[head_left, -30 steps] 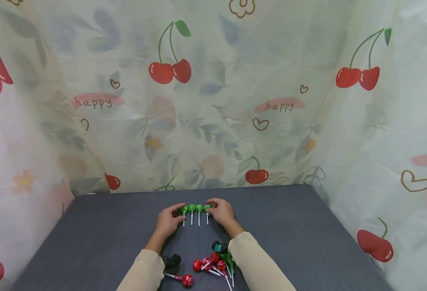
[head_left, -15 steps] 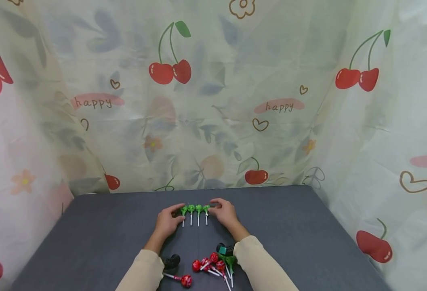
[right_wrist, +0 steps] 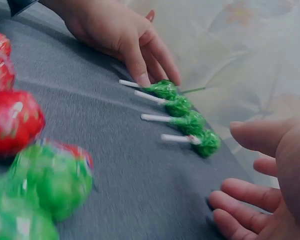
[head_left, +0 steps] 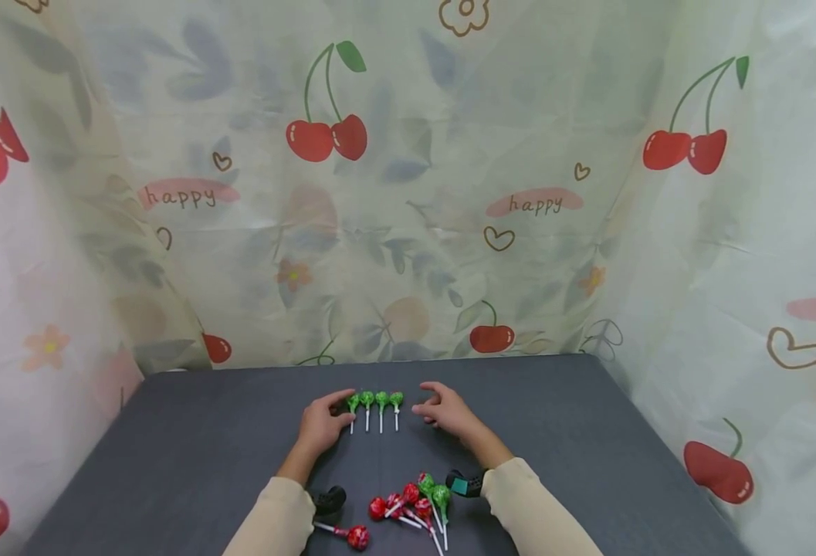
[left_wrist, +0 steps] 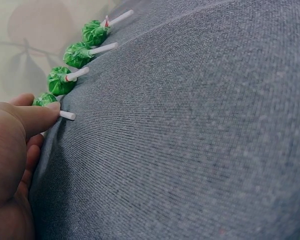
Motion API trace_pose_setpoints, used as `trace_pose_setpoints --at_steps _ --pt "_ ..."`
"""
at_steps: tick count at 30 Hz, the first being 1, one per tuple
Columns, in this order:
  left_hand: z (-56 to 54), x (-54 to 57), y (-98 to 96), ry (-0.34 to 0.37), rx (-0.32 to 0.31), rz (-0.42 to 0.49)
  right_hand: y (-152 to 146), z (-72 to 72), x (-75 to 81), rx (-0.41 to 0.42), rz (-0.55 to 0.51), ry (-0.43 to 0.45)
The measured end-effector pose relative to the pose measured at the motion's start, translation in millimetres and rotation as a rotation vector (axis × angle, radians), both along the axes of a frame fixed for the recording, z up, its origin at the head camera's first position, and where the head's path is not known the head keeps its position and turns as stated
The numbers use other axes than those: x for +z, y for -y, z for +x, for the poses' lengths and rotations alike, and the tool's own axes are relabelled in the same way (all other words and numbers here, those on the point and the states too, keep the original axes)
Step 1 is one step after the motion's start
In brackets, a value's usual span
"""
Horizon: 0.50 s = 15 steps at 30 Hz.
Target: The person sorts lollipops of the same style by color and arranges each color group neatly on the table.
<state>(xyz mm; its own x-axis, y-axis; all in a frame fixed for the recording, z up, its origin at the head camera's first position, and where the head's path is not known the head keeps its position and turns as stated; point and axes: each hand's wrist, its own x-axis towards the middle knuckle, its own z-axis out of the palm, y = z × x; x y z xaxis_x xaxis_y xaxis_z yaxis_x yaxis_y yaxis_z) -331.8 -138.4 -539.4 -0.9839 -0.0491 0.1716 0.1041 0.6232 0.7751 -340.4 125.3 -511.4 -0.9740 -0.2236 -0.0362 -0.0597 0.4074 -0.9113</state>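
Observation:
Several green-wrapped lollipops stand in a row near the table's far side, white sticks toward me. At the row's left end, my left hand (head_left: 320, 426) pinches the leftmost green lollipop (left_wrist: 43, 100) between thumb and fingers, and its white stick pokes out past the thumb. My right hand (head_left: 451, 412) is to the right of the row, a small gap away from the rightmost green lollipop (head_left: 397, 398). Its fingers are spread and loosely bent, with nothing held, as the right wrist view also shows.
Nearer me on the dark grey table (head_left: 206, 448) lies a pile of red lollipops (head_left: 410, 492) and green lollipops (head_left: 441, 496). A single red lollipop (head_left: 358, 537) lies by the left sleeve. A cherry-print curtain (head_left: 394, 193) surrounds the table's back and sides.
My right hand has let go of the rightmost green lollipop and moved off to the right. Its forearm has uncovered more of the near green lollipops. My left hand has stayed put.

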Motion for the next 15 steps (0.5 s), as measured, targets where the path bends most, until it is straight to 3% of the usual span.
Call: trace_pose_setpoints --at_steps 4,15 --pt "-0.1 -0.3 -0.8 0.001 -0.002 0.007 -13 4.4 1.8 0.047 0.021 0.044" --pt "-0.8 1.0 1.3 -0.005 -0.014 0.017 -32 23.2 9.0 0.183 0.078 0.056"
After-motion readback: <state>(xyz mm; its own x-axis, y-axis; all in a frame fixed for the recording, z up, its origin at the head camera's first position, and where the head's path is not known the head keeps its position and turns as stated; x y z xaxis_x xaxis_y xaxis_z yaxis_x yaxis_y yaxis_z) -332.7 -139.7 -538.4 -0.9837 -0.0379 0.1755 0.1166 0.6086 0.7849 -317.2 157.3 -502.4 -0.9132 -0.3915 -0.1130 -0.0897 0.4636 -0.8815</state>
